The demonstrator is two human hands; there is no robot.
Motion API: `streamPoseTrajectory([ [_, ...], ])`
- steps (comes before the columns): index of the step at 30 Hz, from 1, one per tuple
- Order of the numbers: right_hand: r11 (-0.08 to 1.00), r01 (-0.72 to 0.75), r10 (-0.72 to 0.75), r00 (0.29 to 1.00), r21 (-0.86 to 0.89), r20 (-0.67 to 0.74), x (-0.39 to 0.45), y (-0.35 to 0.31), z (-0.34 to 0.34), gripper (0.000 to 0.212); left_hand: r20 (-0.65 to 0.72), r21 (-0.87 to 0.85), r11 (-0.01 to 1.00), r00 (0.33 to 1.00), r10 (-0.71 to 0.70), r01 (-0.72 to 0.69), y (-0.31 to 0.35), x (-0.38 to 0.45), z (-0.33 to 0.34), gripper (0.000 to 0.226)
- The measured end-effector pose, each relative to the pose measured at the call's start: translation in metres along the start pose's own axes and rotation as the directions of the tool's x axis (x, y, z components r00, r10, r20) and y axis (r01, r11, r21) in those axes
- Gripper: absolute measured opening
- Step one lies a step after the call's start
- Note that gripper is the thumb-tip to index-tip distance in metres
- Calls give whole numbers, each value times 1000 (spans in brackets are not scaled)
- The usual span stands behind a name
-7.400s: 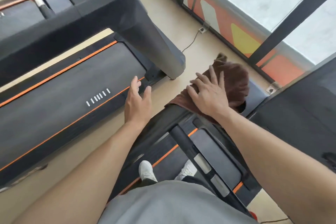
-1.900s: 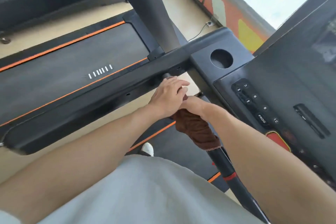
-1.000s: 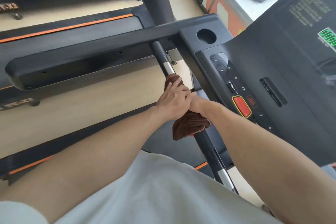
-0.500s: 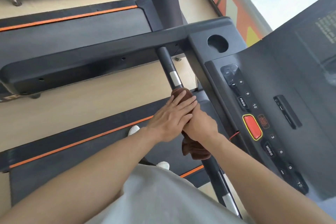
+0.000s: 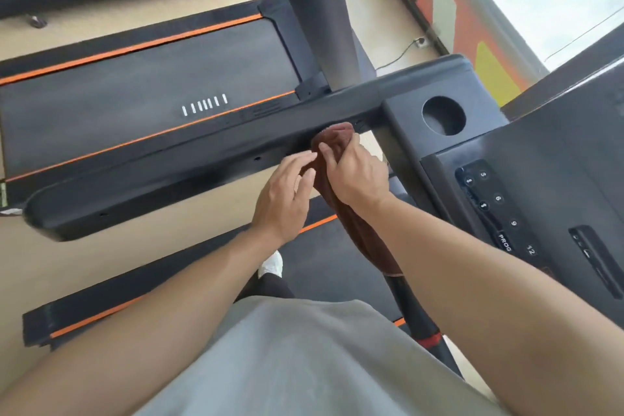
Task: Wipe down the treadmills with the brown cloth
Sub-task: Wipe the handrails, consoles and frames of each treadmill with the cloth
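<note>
Our right hand [image 5: 354, 176] has its fingers clamped on the soft, light cloth [image 5: 332, 145] wrapped around the bar [image 5: 415, 314], left hand [image 5: 287, 199] fingers loosely apart beside it.

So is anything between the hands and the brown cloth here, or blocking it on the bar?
Nothing visible. The right hand already grips the brown cloth wrapped round the handlebar, up near the side rail. The left hand sits right beside the cloth, its fingers loose. The bar below the cloth looks bare.
</note>
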State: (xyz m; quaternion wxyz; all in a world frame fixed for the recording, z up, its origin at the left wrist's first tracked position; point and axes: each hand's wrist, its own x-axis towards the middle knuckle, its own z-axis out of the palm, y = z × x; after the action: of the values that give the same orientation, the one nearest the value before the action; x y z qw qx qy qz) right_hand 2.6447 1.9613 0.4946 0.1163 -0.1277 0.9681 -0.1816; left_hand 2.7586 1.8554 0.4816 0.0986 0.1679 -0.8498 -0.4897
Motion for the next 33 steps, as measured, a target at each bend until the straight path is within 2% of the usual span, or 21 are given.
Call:
streamPoseTrajectory([
  [2,999,0,0,1000,34,18,11,-5,2,50,27,-40,993,993,-112,113,-1,3,1,40],
  [4,994,-26,17,995,103,95,18,-3,-1,52,164,-44,945,936,-312,323,-12,8,9,36],
  [5,981,-65,36,986,182,160,19,0,-4,55,266,0,906,874,-407,422,-17,13,12,41],
  [7,913,-180,52,941,365,334,18,12,-10,54,480,70,831,712,-513,551,-30,20,21,68],
  [8,886,-233,43,902,401,429,16,18,-14,53,586,56,799,629,-511,598,-38,23,25,79],
  [11,873,-370,79,751,319,656,-7,34,-35,59,839,40,738,378,-390,674,-50,31,37,85],
  [12,886,-370,92,731,279,677,-17,39,-42,55,870,58,728,323,-372,683,-51,31,40,79],
  [13,913,-345,114,728,218,676,-26,43,-46,51,885,46,723,308,-350,689,-49,32,42,67],
  [14,935,-320,142,736,155,661,-36,46,-51,53,890,22,713,311,-333,701,-47,32,44,52],
  [16,927,-371,243,720,63,650,-54,53,-54,72,906,-39,668,308,-290,743,-39,30,47,30],
  [18,878,-475,339,699,55,630,-71,56,-56,91,912,-78,611,304,-276,788,-33,23,45,34],
  [19,856,-512,376,710,69,595,-77,61,-55,90,913,-93,596,308,-269,797,-31,18,43,43],
  [21,838,-531,421,776,127,469,-93,65,-53,69,908,-120,606,335,-253,786,-25,8,40,53],
  [22,837,-521,436,819,166,372,-101,66,-52,53,894,-141,627,370,-251,766,-23,3,38,51],
  [24,871,-455,440,890,185,118,-116,64,-45,41,853,-187,650,450,-265,737,-12,-10,35,42],
  [27,953,-229,271,938,200,-217,-144,48,-33,23,726,-259,727,624,-288,636,4,-36,30,44],
  [28,956,-153,221,938,251,-268,-155,41,-32,21,669,-256,767,680,-299,589,9,-47,28,47],
  [30,909,-82,209,938,409,-278,-182,31,-28,18,563,-250,810,760,-325,531,22,-72,20,41],
  [32,815,-114,279,937,569,-212,-213,30,-26,19,525,-281,800,783,-334,530,29,-99,11,37],
  [33,767,-133,306,935,628,-176,-229,32,-26,20,543,-305,771,767,-340,558,32,-113,8,43],
])
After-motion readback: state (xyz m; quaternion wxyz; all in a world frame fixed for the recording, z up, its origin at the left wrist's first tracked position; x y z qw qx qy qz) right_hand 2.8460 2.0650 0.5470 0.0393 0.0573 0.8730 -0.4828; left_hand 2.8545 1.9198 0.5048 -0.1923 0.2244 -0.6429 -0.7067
